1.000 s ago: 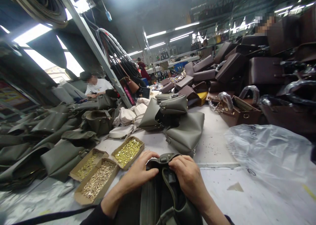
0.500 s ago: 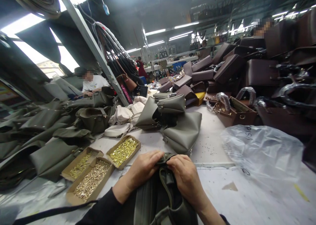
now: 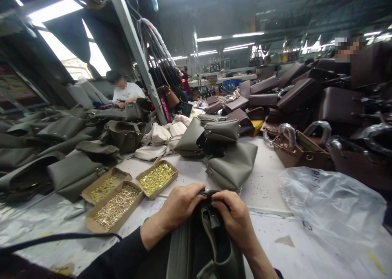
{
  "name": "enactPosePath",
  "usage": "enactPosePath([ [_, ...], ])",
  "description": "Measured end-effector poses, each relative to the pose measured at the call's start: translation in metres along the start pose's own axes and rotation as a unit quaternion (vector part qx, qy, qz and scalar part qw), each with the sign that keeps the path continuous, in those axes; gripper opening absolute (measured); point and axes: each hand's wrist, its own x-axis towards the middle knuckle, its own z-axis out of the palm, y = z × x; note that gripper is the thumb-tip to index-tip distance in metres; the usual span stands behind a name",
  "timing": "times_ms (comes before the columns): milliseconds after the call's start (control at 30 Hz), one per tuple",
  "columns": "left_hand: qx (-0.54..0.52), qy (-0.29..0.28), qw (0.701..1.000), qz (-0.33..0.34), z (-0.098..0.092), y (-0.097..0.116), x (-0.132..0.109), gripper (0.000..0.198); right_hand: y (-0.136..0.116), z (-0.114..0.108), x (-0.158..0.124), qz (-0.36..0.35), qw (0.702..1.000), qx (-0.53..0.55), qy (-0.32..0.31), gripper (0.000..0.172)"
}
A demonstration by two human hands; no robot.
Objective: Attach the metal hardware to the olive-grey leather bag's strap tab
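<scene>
Since a second ago, both hands have closed in together. Left hand (image 3: pixel 180 203) and right hand (image 3: pixel 232 213) pinch their fingertips on the top edge of the grey-green leather handbag (image 3: pixel 199 250), standing near the body, so it stays steady. Three cardboard trays of brass fittings (image 3: pixel 128 189) lie close left, easy to reach.

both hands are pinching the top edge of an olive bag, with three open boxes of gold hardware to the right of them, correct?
Not quite: the three boxes of gold hardware lie to the left of the hands, as the head view shows. Left hand and right hand do pinch the olive bag at its top edge.
</scene>
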Motion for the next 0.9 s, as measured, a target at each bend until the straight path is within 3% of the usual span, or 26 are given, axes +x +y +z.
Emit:
enactPosePath([
  [133, -0.098, -0.034, 0.991, -0.086, -0.012, 0.007, -0.002, 0.030, -0.022, 0.000, 0.015, 0.024, 0.992, -0.067, -0.104, 0.022],
  [267, -0.172, -0.001, 0.979, -0.106, -0.011, 0.002, -0.007, 0.033, -0.033, 0.016, 0.022, 0.028, 0.986, -0.015, -0.166, 0.022],
  [400, -0.220, 0.009, 0.966, -0.137, 0.000, -0.001, -0.009, 0.036, -0.023, 0.026, 0.011, 0.024, 0.990, 0.018, -0.141, 0.017],
  [633, -0.366, 0.037, 0.904, -0.218, 0.015, -0.004, 0.005, 0.028, -0.003, 0.017, -0.013, -0.031, 0.995, 0.018, -0.095, 0.024],
  [900, -0.384, 0.042, 0.889, -0.247, 0.026, -0.002, 0.003, 0.033, 0.003, 0.021, -0.013, -0.039, 0.997, -0.070, -0.019, 0.019],
])
